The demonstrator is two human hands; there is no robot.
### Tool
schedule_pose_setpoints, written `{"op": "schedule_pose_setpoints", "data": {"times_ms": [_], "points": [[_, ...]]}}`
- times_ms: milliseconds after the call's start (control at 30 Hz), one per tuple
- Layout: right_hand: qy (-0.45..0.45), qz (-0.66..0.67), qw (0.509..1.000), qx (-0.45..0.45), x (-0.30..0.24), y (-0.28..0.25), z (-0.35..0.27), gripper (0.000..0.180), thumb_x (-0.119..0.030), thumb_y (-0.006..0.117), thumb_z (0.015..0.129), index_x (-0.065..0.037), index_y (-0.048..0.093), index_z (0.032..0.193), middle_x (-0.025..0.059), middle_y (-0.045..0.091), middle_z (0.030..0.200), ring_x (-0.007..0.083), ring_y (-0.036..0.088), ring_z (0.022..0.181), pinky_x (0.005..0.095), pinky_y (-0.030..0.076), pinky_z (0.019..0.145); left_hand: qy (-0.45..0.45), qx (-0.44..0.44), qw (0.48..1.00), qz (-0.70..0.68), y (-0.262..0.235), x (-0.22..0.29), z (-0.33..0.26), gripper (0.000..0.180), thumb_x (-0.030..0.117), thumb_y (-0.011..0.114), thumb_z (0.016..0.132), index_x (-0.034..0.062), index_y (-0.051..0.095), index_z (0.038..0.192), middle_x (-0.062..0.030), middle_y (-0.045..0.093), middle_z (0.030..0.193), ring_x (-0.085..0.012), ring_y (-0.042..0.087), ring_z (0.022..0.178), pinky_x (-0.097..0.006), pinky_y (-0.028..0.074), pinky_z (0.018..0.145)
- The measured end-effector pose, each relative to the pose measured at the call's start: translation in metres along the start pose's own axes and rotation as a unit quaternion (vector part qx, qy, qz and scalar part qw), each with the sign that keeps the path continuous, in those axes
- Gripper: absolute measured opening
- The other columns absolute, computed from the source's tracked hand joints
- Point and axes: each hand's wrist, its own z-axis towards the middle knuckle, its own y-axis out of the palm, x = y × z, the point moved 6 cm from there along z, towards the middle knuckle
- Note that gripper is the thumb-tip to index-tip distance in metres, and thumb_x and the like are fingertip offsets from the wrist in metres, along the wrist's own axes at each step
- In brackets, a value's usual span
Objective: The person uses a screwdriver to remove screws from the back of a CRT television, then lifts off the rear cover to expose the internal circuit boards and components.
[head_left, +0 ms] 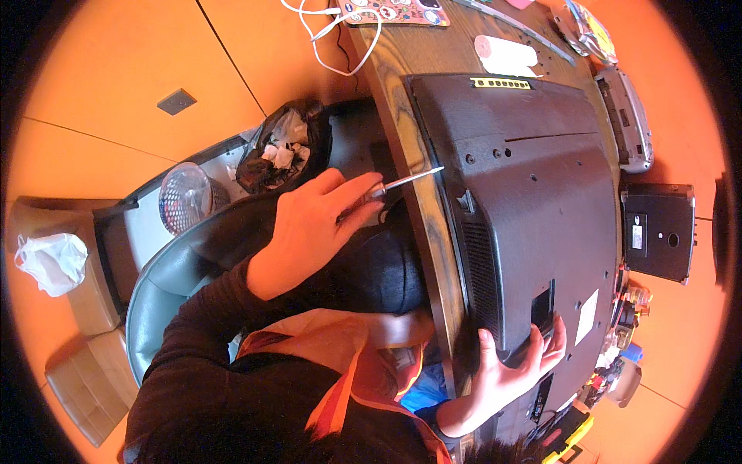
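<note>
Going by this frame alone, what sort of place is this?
Probably a home or small office, not a factory: a padded teal chair stands beside a wooden table bearing a large black casing, with a bagged waste bin nearby.

warm orange cast over whole frame, strongest on floor (pixel 124 69); it tints left hand (pixel 305 232) too. direction of light hard to tell. white roll (pixel 506 56) and plastic bag (pixel 54 263) very bright, little surface detail. soft sheen on green chair (pixel 166 271); bright glint along screwdriver (pixel 410 179) shaft. black panel (pixel 533 209) dim but readable; dark sleeve (pixel 193 329) sinks into shadow, folds mostly lost. fisheye distortion: table edge (pixel 439 263) bows, floor lines slant. corners fall off to black. small items at far right too small to resolve.
</note>
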Motion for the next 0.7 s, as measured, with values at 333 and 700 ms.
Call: {"op": "schedule_pose_setpoints", "data": {"times_ms": [333, 700], "points": [[-0.001, 0.007, 1.0, 0.003, -0.001, 0.0, -0.001, 0.057, -0.032, 0.083, 0.056, 0.0, 0.055, 0.094, 0.0135, 0.041, 0.128, 0.0326, 0.037, 0.122, 0.0482, 0.029, 0.103, 0.099, -0.018, 0.971, 0.216, -0.023, 0.007, 0.023, 0.035, 0.021, 0.066, 0.072, 0.0164, 0.061, 0.106, -0.0039, 0.044, 0.07, -0.0191, 0.052, 0.063, -0.031, 0.041, 0.05], [0.003, 0.003, 1.0, 0.0, -0.001, 0.0, -0.001, 0.056, -0.032, 0.083, 0.056, 0.002, 0.054, 0.089, 0.0134, 0.042, 0.126, 0.0313, 0.038, 0.121, 0.0491, 0.029, 0.103, 0.197, -0.021, 0.94, 0.279, -0.034, 0.018, 0.022, 0.035, 0.022, 0.063, 0.074, 0.0143, 0.061, 0.109, -0.0033, 0.042, 0.072, -0.017, 0.047, 0.067, -0.028, 0.04, 0.054]]}}
